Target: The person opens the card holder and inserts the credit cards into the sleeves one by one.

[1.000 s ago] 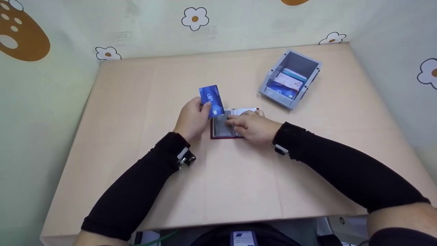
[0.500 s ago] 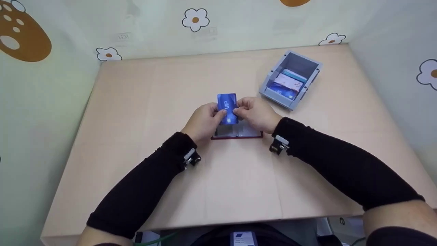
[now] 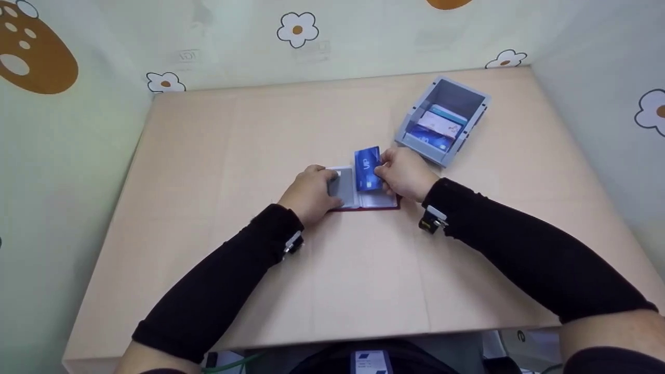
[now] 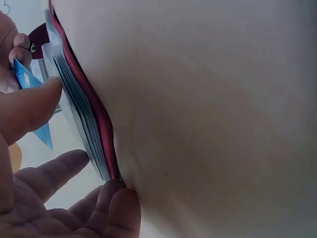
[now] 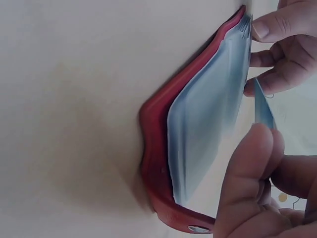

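A red card holder (image 3: 382, 208) with clear plastic sleeves lies spread open on the table. My left hand (image 3: 309, 193) grips its left side; in the left wrist view the thumb (image 4: 37, 106) presses on the stack of sleeves (image 4: 81, 111) and the fingers lie at the outer edge. Between thumb and fingers of my right hand (image 3: 408, 174) is a blue VIP card (image 3: 368, 169), held over the right-hand sleeve. The right wrist view shows that card (image 5: 264, 106) nearly edge-on, above the sleeve (image 5: 203, 119). A metal snap (image 5: 199, 229) shows on the holder's red strap.
A grey plastic bin (image 3: 434, 153) stands at the back right, close beyond the right hand, with several cards (image 3: 439, 124) inside. Pale walls (image 3: 234, 41) with flower prints border the table (image 3: 218, 145) at the back and sides.
The blue card has passed from my left hand to my right and moved rightward over the holder. My left hand has come down onto the holder's left side.
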`<state>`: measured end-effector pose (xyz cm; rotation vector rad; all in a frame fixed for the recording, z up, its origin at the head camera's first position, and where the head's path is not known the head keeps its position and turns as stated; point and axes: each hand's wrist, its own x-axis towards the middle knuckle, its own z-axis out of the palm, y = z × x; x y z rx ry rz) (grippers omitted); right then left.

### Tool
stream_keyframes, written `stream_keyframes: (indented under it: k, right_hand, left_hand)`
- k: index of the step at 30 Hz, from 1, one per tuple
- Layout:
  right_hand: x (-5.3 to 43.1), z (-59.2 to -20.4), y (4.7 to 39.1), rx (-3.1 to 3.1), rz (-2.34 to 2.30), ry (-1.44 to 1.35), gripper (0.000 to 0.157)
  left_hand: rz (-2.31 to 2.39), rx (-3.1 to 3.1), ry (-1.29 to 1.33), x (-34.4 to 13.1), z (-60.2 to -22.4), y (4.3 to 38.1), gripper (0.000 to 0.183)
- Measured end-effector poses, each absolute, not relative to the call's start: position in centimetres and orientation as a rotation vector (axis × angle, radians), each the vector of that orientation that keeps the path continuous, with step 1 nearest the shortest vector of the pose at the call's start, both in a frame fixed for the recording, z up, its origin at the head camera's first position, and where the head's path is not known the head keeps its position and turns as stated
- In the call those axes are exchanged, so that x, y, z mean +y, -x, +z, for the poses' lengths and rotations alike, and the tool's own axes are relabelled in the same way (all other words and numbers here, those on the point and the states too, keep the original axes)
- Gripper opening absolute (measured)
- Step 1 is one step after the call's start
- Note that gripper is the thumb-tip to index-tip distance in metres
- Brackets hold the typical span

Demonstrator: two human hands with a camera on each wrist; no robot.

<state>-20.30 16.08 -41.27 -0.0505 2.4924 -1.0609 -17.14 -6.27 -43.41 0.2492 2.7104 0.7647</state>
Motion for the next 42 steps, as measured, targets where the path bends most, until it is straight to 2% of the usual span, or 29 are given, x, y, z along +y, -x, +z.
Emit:
stream_keyframes:
  k: [5,15,42]
  right_hand:
    - [16.2,-41.6,20.2,2.515,-0.965,0.056,0.036]
    - [15.7,-42.6,20.0,2.466,-1.01,0.06,0.037]
    - [15.2,-43.2,19.3,2.335,-1.129,0.011,0.029]
  left_hand:
    - [0.725,2.716,-0.255,-6.2,-43.4,17.2,0.063]
    - [0.708,2.711,-0.274,-6.4,-43.4,17.2,0.065]
    - [0.691,2.711,-0.284,-6.5,-43.3,17.2,0.063]
